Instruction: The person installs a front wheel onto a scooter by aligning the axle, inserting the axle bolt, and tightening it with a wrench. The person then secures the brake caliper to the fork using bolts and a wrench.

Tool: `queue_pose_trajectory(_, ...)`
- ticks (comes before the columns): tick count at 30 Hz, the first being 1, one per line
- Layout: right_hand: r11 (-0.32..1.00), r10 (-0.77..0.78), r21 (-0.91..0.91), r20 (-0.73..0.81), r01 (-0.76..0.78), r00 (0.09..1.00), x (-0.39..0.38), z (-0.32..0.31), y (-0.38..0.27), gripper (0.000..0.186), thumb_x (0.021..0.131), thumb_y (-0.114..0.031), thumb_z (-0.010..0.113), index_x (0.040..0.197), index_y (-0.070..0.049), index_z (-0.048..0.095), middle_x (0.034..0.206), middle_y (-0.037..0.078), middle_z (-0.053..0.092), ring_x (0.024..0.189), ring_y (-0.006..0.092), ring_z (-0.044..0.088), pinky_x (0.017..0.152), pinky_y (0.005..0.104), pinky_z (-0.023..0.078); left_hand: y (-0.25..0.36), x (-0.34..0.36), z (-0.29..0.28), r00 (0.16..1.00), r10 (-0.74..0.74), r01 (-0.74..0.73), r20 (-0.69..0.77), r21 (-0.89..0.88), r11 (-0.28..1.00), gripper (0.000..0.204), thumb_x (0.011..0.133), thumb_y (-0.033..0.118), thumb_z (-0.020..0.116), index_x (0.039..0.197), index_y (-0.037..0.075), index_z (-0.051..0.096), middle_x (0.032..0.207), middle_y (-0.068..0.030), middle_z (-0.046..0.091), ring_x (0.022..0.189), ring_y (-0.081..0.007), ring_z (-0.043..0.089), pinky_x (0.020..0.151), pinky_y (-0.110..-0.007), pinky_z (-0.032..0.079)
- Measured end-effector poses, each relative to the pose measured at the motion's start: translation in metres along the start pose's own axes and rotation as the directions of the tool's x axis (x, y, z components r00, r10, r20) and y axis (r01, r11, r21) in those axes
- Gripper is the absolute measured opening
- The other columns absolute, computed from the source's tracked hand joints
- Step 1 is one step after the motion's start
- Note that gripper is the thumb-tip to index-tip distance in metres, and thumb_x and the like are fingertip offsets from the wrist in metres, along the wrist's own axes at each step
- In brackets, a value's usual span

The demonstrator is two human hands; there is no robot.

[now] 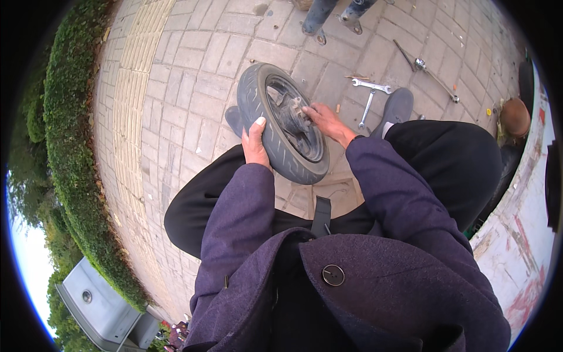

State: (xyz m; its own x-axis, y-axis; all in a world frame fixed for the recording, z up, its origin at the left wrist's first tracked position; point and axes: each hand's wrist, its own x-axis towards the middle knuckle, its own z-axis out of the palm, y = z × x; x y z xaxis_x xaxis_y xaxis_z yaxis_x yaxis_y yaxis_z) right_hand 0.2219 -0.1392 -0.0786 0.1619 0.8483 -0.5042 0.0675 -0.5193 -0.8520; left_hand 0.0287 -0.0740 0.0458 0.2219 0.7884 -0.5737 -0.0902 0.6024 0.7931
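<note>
The wheel [282, 124] is tilted between the person's 2 knees, in front of the shoes [399, 105], above or on the paving [199, 76]; whether its lower edge touches down cannot be told. The left hand [255, 144] clasps the near left side of the tyre [253, 88], thumb pressed on the tread and the other fingers mostly hidden behind. The right hand [328, 122] reaches to the hub [296, 120], fingertips at a small metal fitting there; whether they pinch it or only rest against it is unclear. As for progress, the wheel is loose from any vehicle, so that separation looks done, and the tyre sits on its rim. The hub has parts in its middle and seems to be the spot now being dealt with, though what remains there cannot be judged from this view. No tool is in either hand: 2 spanners [372, 87] lie near the right shoe, with a long-handled wrench [437, 80] and a dark rod [404, 56] farther off. At the top, 2 metal legs [318, 22] with holed ends stand well apart from the wheel, which is not fitted to them.
</note>
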Motion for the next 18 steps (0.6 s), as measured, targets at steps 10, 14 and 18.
queue_pose_trajectory(10, 0.996, 0.076, 0.045, 0.14, -0.083, 0.987, -0.003, -0.005, -0.006, 0.058, 0.103, -0.049, 0.049, 0.127, 0.003, 0.058, 0.127, 0.02, 0.058, 0.121, 0.0327, 0.055, 0.105, 0.0396, 0.041, 0.001, 0.003, -0.001, 0.999, -0.015, 0.015, -0.031, -0.013, 1.0, 0.072, 0.086, 0.041, 0.07, 0.142, 0.001, 0.05, 0.129, -0.0139, 0.061, 0.111, -0.0251, 0.062, 0.098, -0.038, 0.048)
queue_pose_trajectory(14, 0.962, 0.031, 0.258, 0.223, -0.089, 0.974, -0.01, -0.009, -0.018, 0.066, 0.103, -0.05, 0.05, 0.142, 0.003, 0.051, 0.141, 0.02, 0.053, 0.134, 0.0304, 0.049, 0.113, 0.0375, 0.036, 0.002, 0.005, -0.001, 0.999, -0.033, 0.033, -0.023, -0.023, 0.999, 0.072, 0.086, 0.041, 0.069, 0.143, 0.002, 0.049, 0.13, -0.0142, 0.06, 0.111, -0.0253, 0.061, 0.098, -0.038, 0.048)
queue_pose_trajectory(18, 0.99, 0.046, 0.126, 0.193, -0.071, 0.98, -0.017, -0.01, -0.023, 0.072, 0.102, -0.052, 0.055, 0.148, 0.002, 0.046, 0.141, 0.016, 0.053, 0.127, 0.0245, 0.051, 0.11, 0.0362, 0.038, 0.002, 0.005, -0.002, 1.0, -0.022, 0.022, -0.012, -0.021, 1.0, 0.072, 0.086, 0.041, 0.07, 0.143, 0.002, 0.049, 0.13, -0.0142, 0.06, 0.112, -0.0253, 0.061, 0.098, -0.038, 0.048)
